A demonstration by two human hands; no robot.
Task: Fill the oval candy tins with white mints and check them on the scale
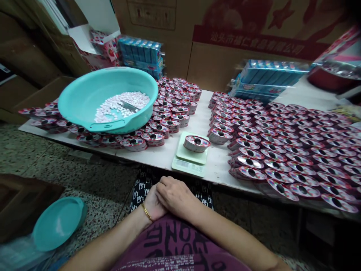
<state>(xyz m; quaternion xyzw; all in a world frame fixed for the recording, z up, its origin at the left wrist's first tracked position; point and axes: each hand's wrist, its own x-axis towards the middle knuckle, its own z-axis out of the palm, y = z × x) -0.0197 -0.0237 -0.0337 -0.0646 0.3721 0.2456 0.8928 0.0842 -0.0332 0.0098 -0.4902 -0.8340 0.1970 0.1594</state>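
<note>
In my lap, my right hand [177,194] rests over my left hand [155,205], its fingers curled closed with no object in them. The left hand's fingers are mostly hidden underneath; a gold bangle [146,212] circles that wrist. Just beyond my hands, at the table's front edge, stands a pale green digital scale [189,165]. One oval, red-edged pack [196,143] with a dark round hole on top sits on its plate. Neither hand touches the scale or the pack.
Left on the table [203,109], a turquoise basin [81,92] holds small white and pinkish pellets [113,103] and a scoop. Rows of similar packs [278,165] fill the right side. Blue wrapped packages [265,77] stand behind, before a large carton [214,64]. Another turquoise basin [58,224] is lower left.
</note>
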